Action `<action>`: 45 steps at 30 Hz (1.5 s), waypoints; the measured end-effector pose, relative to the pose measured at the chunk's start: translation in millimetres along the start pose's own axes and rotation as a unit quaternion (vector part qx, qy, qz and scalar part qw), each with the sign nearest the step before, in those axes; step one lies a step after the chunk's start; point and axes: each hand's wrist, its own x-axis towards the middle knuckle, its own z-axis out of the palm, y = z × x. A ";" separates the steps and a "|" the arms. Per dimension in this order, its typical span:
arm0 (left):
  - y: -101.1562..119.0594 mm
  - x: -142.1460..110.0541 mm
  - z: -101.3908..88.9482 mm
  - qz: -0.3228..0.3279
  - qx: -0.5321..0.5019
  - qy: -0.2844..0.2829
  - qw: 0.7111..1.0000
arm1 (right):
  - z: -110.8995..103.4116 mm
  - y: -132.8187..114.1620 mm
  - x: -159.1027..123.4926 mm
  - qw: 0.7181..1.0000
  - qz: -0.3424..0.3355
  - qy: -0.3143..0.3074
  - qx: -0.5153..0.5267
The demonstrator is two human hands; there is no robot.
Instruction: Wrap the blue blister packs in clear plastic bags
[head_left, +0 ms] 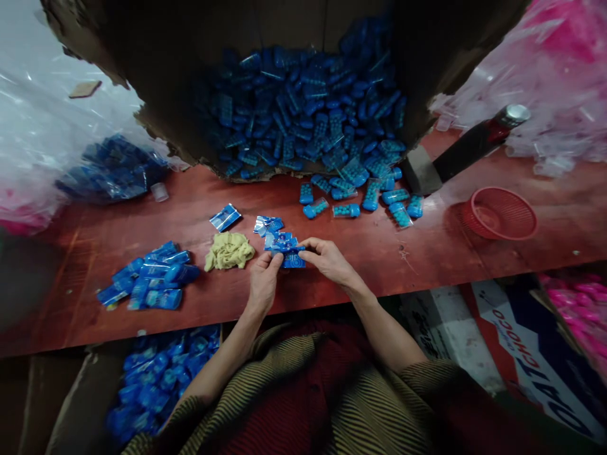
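My left hand (265, 278) and my right hand (327, 258) meet over the near part of the red table (379, 265). Between their thumbs and fingers they pinch a small blue printed wrapper (294, 260). Just beyond it lie more blue wrappers (268, 225), loose and overlapping. A crumpled yellowish cloth (229, 250) is left of my left hand, with a flat blue wrapper (225, 217) behind it. Farther left is a heap of blue wrapped packs (154, 275). Beyond my right hand, several clear containers with blue caps and blue balls (346, 210) lie scattered.
A torn cardboard box (156, 126) on its side spills blue-capped containers (303, 114) onto the table. On the right are a dark handled tool (469, 151) and a red basket (500, 213). Plastic bags stand at both sides. Below the edge are blue packs (156, 385) and cartons.
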 end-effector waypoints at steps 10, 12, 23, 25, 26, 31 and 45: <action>0.4 -3.8 -2.9 -0.030 -0.002 -0.047 0.998 | 9.8 -3.1 0.4 0.997 0.023 0.023 0.064; 1.8 -4.7 -3.1 -0.034 -0.004 -0.043 0.999 | 15.0 -1.6 1.4 0.997 0.018 0.032 0.065; 26.0 -3.9 -23.7 -0.206 -0.116 -0.025 0.971 | 3.0 -6.0 6.6 0.964 -0.117 0.045 -0.236; 28.2 -4.6 -31.4 -0.213 -0.118 -0.001 0.970 | -2.1 -5.1 7.4 0.924 -0.131 -0.017 -0.359; 29.0 -5.1 -34.2 -0.215 -0.116 0.008 0.970 | -2.3 -4.4 7.8 0.903 -0.131 -0.051 -0.407; 32.1 -8.4 -37.7 -0.234 -0.118 0.005 0.965 | 11.4 -1.6 11.0 0.824 -0.119 -0.117 -0.541; 31.7 -10.1 -30.4 -0.256 -0.144 -0.018 0.956 | 6.6 -12.1 12.2 0.799 -0.067 -0.063 -0.594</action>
